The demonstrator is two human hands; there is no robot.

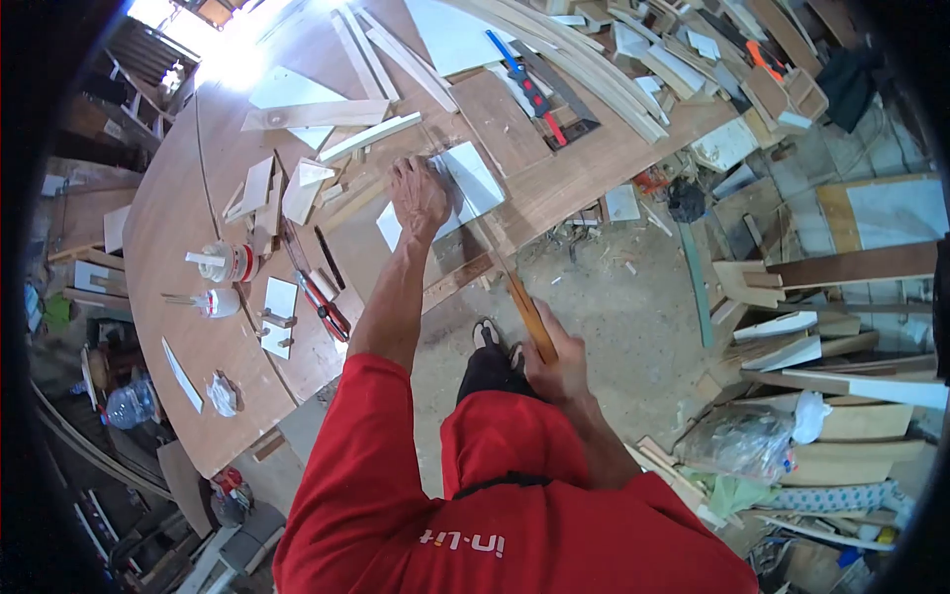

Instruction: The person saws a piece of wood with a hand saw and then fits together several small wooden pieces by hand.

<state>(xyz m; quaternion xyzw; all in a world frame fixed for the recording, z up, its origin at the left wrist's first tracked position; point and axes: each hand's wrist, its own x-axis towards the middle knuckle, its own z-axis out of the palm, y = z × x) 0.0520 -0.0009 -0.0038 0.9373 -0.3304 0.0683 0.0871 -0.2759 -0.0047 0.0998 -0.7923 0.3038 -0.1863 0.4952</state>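
Note:
My right hand is wrapped round the yellow-brown wooden handle of a handsaw. Its thin blade runs up and away over the table edge and across a white-faced board. Pressed down on the left part of that board is my left hand, fingers bent, just left of the blade. Part of the board is hidden under this hand and in its shadow. A pale wood strip lies beyond the fingertips.
The worktable also bears a red-handled tool, a glue jar, a white bottle, a blue-and-red tool and a dark metal square. Long strips lie at the far right. Offcuts pile up on the floor.

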